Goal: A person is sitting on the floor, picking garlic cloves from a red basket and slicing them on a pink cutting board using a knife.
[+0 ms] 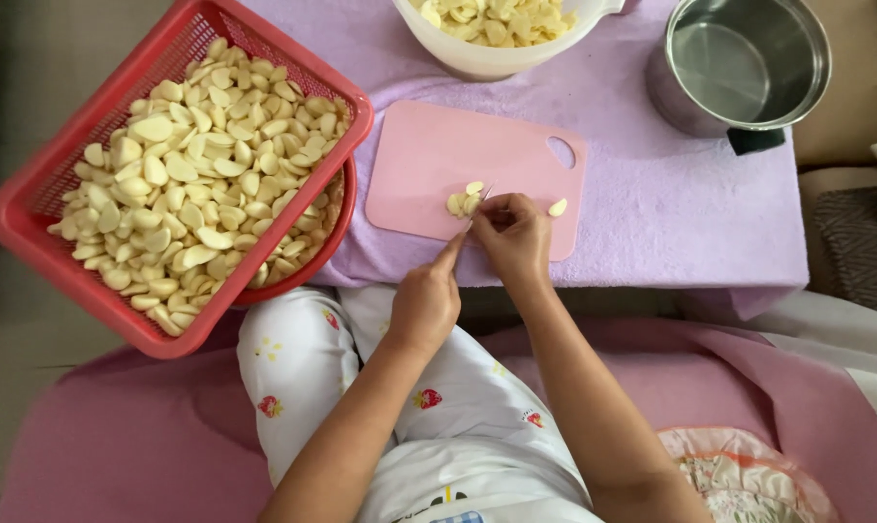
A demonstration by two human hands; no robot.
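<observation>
Both hands work at the near edge of a pink cutting board (pixel 458 160) that lies on a lilac cloth (pixel 671 213) spread over a low table; the left hand (pixel 425 302) reaches forward with its forefinger stretched out straight and the other fingers curled in, the fingertip touching a small cluster of garlic pieces (pixel 464 201) on the board; the right hand (pixel 514 237) sits just beside it, its fingers curled together around a small knife, of which only the thin tip of the blade (pixel 486 193) shows above the knuckles, right against the garlic pieces; whether the blade is in a clove or merely beside it I cannot tell. One more peeled clove (pixel 558 207) lies alone on the board, just right of the right hand, near the board's edge below its hanging hole.

To the left, a red plastic basket (pixel 31 208) holds a heap of peeled garlic cloves (pixel 206 184); it rests tilted on a round red bowl (pixel 337 228) whose rim shows under its right corner, touching the cloth. At the top, a white bowl (pixel 487 63) holds cut garlic; to its right stands a steel pot (pixel 749 63) with a dark handle. The person's lap, in white trousers with small strawberry prints (pixel 313 368), is just below the table, over a pink mat (pixel 119 436).
</observation>
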